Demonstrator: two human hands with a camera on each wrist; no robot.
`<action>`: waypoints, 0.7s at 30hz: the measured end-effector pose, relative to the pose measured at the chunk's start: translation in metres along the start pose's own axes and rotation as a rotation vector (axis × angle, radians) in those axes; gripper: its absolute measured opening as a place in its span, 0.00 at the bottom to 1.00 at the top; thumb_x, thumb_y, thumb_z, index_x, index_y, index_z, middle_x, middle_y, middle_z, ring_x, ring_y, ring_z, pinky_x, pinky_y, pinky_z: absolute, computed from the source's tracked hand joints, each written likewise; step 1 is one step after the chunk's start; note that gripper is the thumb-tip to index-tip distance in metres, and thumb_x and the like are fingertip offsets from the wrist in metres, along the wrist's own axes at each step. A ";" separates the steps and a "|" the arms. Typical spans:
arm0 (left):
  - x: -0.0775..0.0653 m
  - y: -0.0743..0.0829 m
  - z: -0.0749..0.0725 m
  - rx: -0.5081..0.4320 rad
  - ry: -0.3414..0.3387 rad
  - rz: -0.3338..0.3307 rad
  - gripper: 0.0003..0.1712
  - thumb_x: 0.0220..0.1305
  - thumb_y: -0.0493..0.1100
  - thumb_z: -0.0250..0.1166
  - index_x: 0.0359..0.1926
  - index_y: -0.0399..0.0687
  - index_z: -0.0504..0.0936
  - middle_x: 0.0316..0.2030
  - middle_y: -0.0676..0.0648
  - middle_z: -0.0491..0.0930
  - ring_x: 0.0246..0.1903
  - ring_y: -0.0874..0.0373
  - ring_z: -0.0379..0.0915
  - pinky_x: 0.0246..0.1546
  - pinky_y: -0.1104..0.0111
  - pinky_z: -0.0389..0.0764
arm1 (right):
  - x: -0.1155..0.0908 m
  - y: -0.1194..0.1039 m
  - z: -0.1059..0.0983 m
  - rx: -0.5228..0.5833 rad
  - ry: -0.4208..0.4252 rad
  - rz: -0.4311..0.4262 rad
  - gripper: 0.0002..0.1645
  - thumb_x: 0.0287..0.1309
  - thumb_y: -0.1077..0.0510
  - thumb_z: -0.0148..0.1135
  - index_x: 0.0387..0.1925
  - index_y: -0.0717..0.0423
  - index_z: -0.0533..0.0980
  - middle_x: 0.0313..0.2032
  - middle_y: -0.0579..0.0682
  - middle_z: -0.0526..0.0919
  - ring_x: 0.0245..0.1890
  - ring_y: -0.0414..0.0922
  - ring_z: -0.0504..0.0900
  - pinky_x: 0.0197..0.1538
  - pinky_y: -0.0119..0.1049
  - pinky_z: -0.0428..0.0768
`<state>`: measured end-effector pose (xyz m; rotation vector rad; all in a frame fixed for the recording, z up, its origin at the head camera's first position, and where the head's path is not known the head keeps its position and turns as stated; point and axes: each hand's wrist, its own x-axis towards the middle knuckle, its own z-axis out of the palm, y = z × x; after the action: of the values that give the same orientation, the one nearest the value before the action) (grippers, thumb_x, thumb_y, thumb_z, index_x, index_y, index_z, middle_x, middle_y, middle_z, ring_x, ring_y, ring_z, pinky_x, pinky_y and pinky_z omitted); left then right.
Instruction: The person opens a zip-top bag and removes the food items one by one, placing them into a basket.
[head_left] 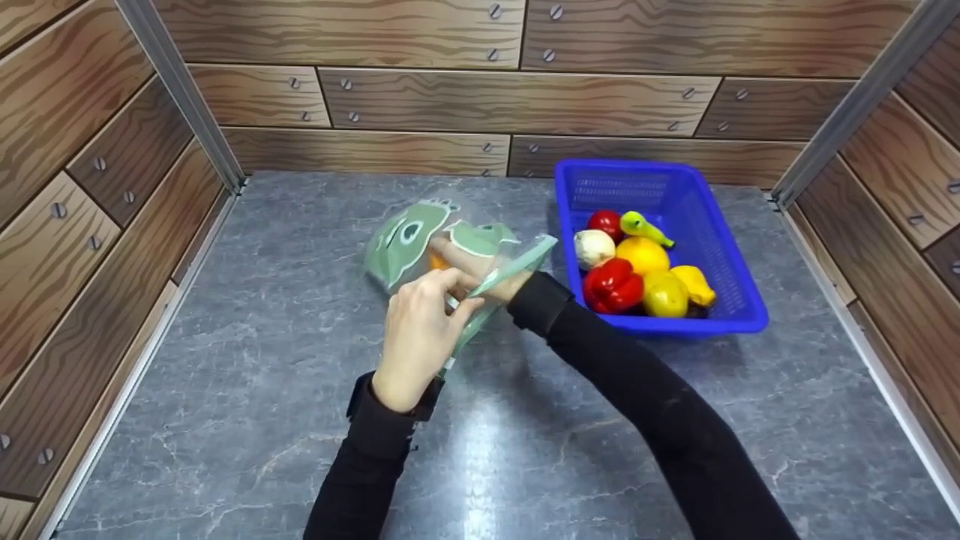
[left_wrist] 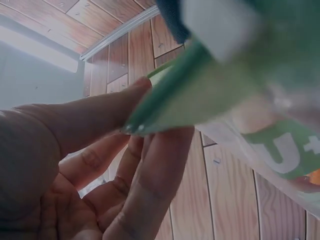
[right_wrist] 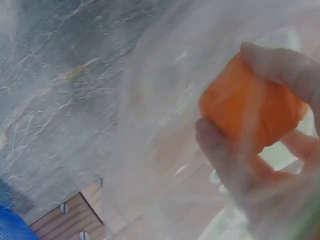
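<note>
A clear zip bag (head_left: 405, 244) with green printed patches lies on the grey table, its opening turned toward the right forearm. My left hand (head_left: 421, 322) pinches the green zip edge of this bag between thumb and fingers, seen close up in the left wrist view. Through the opening reaches my right hand (right_wrist: 270, 185), inside the bag up to the wrist. Its thumb and fingers grip a bright orange, blocky lump (right_wrist: 245, 107) with blunt corners; the exact kind cannot be told. In the head view the bag and left hand hide most of that lump.
Right of the bag stands a blue plastic basket (head_left: 679, 325). It holds a red bell pepper (head_left: 613, 286), a white bulb (head_left: 595, 249), an orange-yellow round fruit (head_left: 642, 256), a yellow-green fruit (head_left: 665, 294) and several other pieces. Wood-patterned walls (head_left: 420, 97) enclose the table's back and sides.
</note>
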<state>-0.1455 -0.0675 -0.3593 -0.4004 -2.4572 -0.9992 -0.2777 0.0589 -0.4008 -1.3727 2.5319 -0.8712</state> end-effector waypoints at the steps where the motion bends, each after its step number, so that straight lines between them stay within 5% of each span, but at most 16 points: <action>1: 0.001 -0.001 0.000 0.008 0.006 -0.008 0.09 0.51 0.42 0.75 0.35 0.53 0.87 0.27 0.54 0.84 0.21 0.62 0.76 0.24 0.68 0.75 | -0.001 -0.002 0.000 -0.030 0.010 0.022 0.20 0.63 0.59 0.53 0.50 0.71 0.70 0.26 0.49 0.72 0.24 0.38 0.67 0.27 0.25 0.65; 7: 0.003 -0.006 -0.001 0.053 0.063 -0.083 0.07 0.52 0.39 0.74 0.33 0.53 0.86 0.28 0.52 0.86 0.24 0.56 0.80 0.23 0.62 0.76 | -0.017 -0.017 -0.002 -0.280 0.123 0.117 0.25 0.56 0.53 0.66 0.53 0.59 0.72 0.33 0.50 0.82 0.30 0.44 0.80 0.31 0.35 0.79; 14: 0.007 -0.014 0.002 0.053 0.064 -0.118 0.05 0.56 0.36 0.70 0.29 0.52 0.85 0.29 0.50 0.85 0.20 0.54 0.76 0.19 0.65 0.73 | -0.061 -0.035 -0.010 -0.305 0.305 -0.028 0.39 0.44 0.58 0.75 0.60 0.59 0.73 0.51 0.60 0.77 0.46 0.52 0.79 0.47 0.40 0.83; 17: 0.009 -0.018 0.002 0.048 0.083 -0.134 0.06 0.56 0.36 0.70 0.28 0.52 0.86 0.28 0.50 0.85 0.16 0.57 0.69 0.17 0.68 0.66 | -0.078 -0.039 -0.012 -0.246 0.283 -0.059 0.39 0.45 0.60 0.75 0.62 0.56 0.72 0.55 0.58 0.74 0.51 0.49 0.78 0.54 0.39 0.81; 21: 0.011 -0.022 0.003 0.053 0.084 -0.137 0.05 0.56 0.37 0.70 0.28 0.53 0.86 0.28 0.50 0.85 0.14 0.59 0.64 0.16 0.68 0.63 | -0.104 -0.044 -0.014 -0.296 0.162 -0.107 0.43 0.43 0.60 0.75 0.64 0.48 0.69 0.54 0.55 0.76 0.46 0.47 0.80 0.50 0.40 0.82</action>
<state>-0.1651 -0.0795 -0.3689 -0.1706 -2.4561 -0.9817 -0.1912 0.1295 -0.3813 -1.5933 2.8252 -0.6673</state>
